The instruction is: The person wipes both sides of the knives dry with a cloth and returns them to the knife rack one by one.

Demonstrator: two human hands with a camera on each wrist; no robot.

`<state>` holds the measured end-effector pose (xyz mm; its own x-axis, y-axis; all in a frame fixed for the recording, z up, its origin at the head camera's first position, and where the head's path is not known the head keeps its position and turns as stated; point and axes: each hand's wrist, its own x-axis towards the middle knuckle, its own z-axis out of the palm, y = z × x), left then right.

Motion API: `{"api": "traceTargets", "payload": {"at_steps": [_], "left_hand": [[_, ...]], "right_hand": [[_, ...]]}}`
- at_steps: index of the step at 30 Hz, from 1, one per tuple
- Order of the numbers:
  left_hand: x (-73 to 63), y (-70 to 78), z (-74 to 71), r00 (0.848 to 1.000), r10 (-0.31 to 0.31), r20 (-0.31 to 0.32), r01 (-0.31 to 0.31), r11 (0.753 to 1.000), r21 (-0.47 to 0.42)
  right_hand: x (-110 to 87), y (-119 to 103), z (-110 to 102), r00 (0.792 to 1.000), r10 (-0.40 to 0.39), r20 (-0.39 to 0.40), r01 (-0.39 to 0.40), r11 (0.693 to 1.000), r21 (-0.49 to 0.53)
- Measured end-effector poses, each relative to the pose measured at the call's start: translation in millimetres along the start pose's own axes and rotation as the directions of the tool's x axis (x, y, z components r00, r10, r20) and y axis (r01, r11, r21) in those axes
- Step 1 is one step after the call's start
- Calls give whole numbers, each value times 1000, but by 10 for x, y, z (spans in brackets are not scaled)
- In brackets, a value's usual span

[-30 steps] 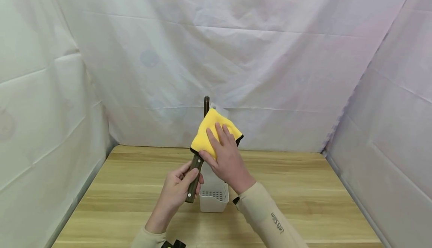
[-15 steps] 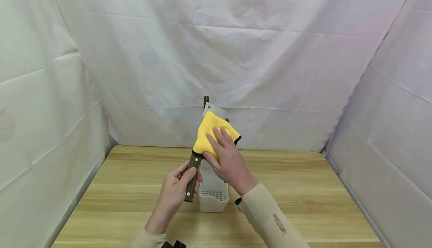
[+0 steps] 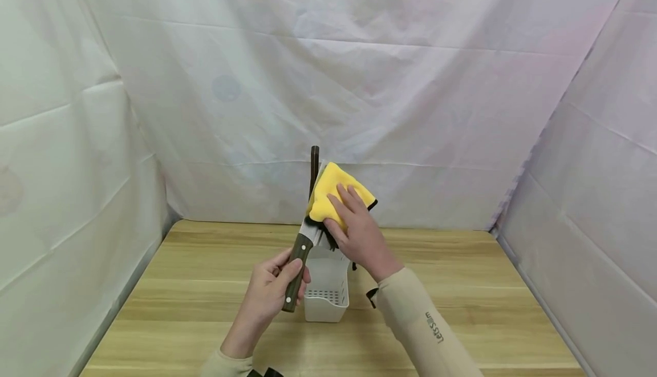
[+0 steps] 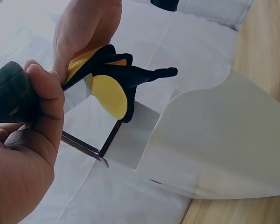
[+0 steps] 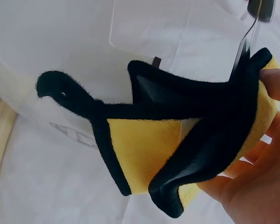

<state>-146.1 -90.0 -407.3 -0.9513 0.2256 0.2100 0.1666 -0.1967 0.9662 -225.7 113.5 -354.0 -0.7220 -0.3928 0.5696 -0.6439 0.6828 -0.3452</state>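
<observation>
My left hand (image 3: 264, 291) grips the dark riveted handle of a cleaver (image 3: 301, 246), its blade pointing up and away. Over the blade lies a folded yellow cloth (image 3: 328, 186) with black edging, covering most of the metal. My right hand (image 3: 361, 239) holds this cloth against the blade, fingers spread over its top. In the right wrist view, the thumb and fingers pinch the cloth's yellow side, while its dark folds hang loose. Bare blade (image 4: 78, 95) shows between handle and cloth in the left wrist view.
Just beyond the hands, a white plastic holder (image 3: 324, 312) with a slotted floor stands on the wooden table (image 3: 205, 308). Another dark handle (image 3: 315, 160) rises at its back. White sheets (image 3: 256, 109) hang behind and on both sides.
My right hand and the cloth have slid a little to the right and up, baring the blade near the handle. The cleaver has tilted slightly; my left hand keeps its grip.
</observation>
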Motion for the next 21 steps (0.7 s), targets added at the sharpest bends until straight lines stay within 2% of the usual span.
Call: {"api": "traceTargets", "payload": {"at_steps": [12, 17, 21], "left_hand": [[-21, -15, 0, 1000, 19, 10, -19, 1000, 14], [-26, -19, -2, 998, 39, 41, -39, 999, 6], [-23, -20, 8, 998, 38, 42, -38, 999, 3]], "right_hand": [[152, 158, -53, 995, 89, 42, -89, 996, -7], [193, 209, -106, 992, 121, 26, -121, 993, 11], [210, 213, -139, 991, 135, 15, -135, 990, 31]]}}
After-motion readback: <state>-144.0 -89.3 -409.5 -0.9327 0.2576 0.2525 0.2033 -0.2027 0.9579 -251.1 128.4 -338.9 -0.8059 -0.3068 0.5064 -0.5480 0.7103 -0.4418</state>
